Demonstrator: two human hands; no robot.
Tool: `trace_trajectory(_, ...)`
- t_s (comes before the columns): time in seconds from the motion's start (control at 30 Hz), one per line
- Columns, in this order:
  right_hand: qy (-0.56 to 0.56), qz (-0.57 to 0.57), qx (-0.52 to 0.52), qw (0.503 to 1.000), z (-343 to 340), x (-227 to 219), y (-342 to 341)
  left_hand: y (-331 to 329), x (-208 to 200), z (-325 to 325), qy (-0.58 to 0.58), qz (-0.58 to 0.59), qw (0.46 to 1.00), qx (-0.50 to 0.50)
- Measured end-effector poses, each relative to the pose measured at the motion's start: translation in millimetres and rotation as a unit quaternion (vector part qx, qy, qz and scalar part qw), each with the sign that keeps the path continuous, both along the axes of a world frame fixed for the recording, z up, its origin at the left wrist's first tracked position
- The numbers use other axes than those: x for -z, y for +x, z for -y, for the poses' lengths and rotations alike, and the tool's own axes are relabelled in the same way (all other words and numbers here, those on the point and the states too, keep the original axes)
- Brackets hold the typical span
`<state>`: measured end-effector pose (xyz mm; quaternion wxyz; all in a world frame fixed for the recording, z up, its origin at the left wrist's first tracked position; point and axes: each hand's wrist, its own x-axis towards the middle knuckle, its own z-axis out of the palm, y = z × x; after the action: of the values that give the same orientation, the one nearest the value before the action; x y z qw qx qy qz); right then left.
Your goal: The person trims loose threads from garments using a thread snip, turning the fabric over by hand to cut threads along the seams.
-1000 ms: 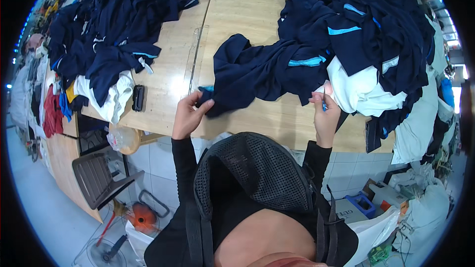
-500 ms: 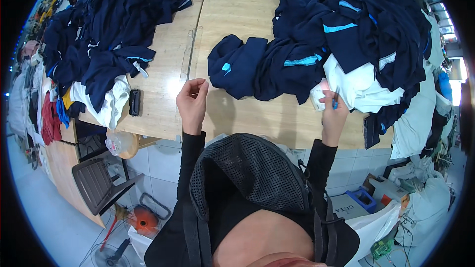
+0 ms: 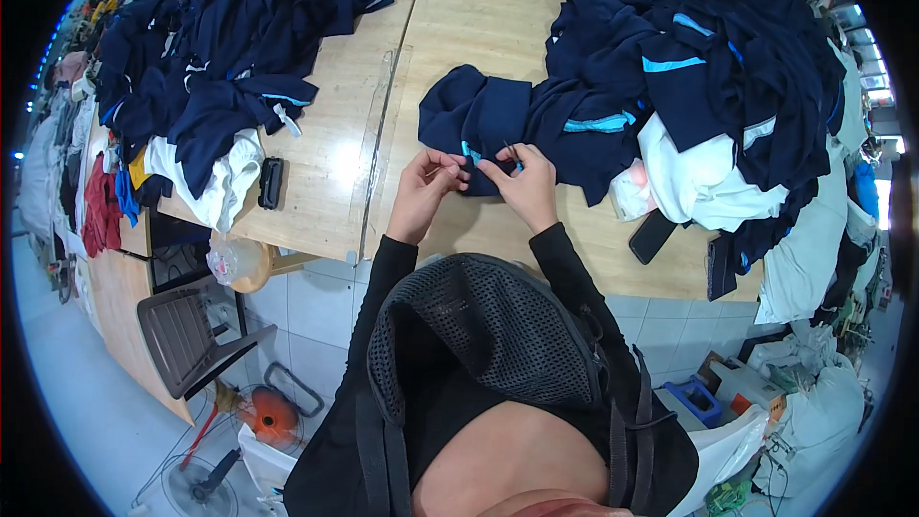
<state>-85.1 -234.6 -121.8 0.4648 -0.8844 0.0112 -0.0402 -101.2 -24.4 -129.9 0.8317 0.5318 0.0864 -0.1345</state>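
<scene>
A navy garment (image 3: 574, 101) with light-blue trim lies bunched in front of me at mid-table. Over its near left edge, my left hand (image 3: 426, 193) is closed, thumb and fingers pinching the cloth beside a small light-blue strip (image 3: 469, 150). Close on its right, my right hand (image 3: 525, 187) is closed around small thread snips (image 3: 518, 165) with a blue part and a dark tip, mostly hidden in the fingers. The right thumb reaches to the same light-blue strip. Both hands rest low against the garment.
A large pile of navy clothes (image 3: 661, 38) with white cloth (image 3: 708, 172) lies right, near a black phone (image 3: 653, 236) and a pinkish-white packet (image 3: 631, 191). Another navy pile (image 3: 220, 29) fills the far left, with a black case (image 3: 272, 183) by it. A brown chair (image 3: 182, 340) stands below left.
My right hand has moved left from the white packet to the garment, uncovering the black phone. My left hand has moved right onto the garment's edge. The view has shifted slightly.
</scene>
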Motion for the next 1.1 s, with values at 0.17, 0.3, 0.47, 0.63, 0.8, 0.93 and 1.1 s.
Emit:
trace_trajectory(0.17, 0.094, 0.008, 0.034, 0.995, 15, 22, -13, -6, 23, 5, 0.058, -0.008, 0.998, -0.014)
trace_trajectory(0.3, 0.107, -0.013, 0.042, 0.993, 6, 6, -13, 23, 28, 13, 0.200, 0.000, 0.978, -0.065)
trace_trajectory(0.47, 0.179, -0.049, 0.018, 0.983, -9, 23, -7, 33, 14, 22, 0.079, -0.016, 0.994, 0.079)
trace_trajectory(0.63, 0.406, -0.101, 0.067, 0.906, 13, -28, -24, 13, -46, 18, -0.092, -0.079, 0.989, 0.081)
trace_trajectory(0.8, 0.558, -0.153, 0.066, 0.813, 39, -92, -34, 9, -86, 6, -0.194, -0.074, 0.973, 0.102)
trace_trajectory(0.93, 0.602, -0.135, 0.077, 0.783, 49, -113, -38, 8, -112, 1, -0.161, -0.025, 0.979, 0.125)
trace_trajectory(1.1, 0.621, -0.106, 0.054, 0.775, 58, -122, -42, 4, -117, -5, -0.146, 0.007, 0.978, 0.147)
